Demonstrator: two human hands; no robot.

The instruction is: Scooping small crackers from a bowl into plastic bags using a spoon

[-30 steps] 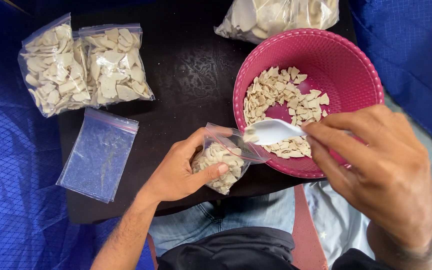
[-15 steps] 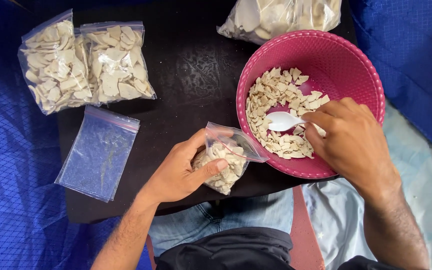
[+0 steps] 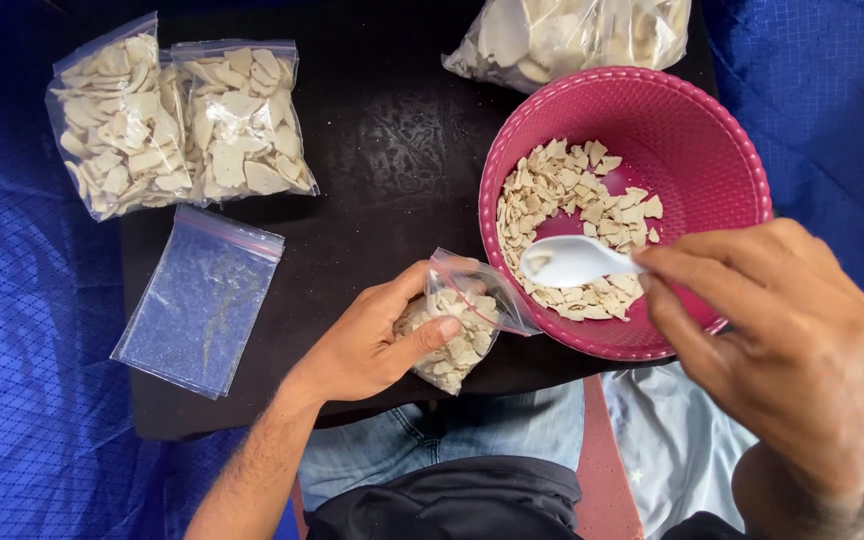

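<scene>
My left hand (image 3: 377, 335) grips a small clear zip bag (image 3: 462, 325), partly filled with pale chips, its mouth held open toward the bowl. My right hand (image 3: 782, 340) holds a white plastic spoon (image 3: 572, 262) by its handle, the scoop hovering over the chips inside a pink plastic bowl (image 3: 712, 130). The bowl sits at the right side of a small black table (image 3: 392, 170) and holds a layer of pale broken chips (image 3: 577, 215). The spoon's scoop looks empty.
Two filled, sealed zip bags (image 3: 177, 120) of chips lie at the table's far left. An empty zip bag (image 3: 197, 300) lies flat below them. A large clear bag of chips (image 3: 572, 35) rests behind the bowl. Blue tarp (image 3: 22, 380) surrounds the table.
My right hand dipped the spoon into the bowl's chips, then pulled back and lifted it toward me. My left hand kept the small bag still.
</scene>
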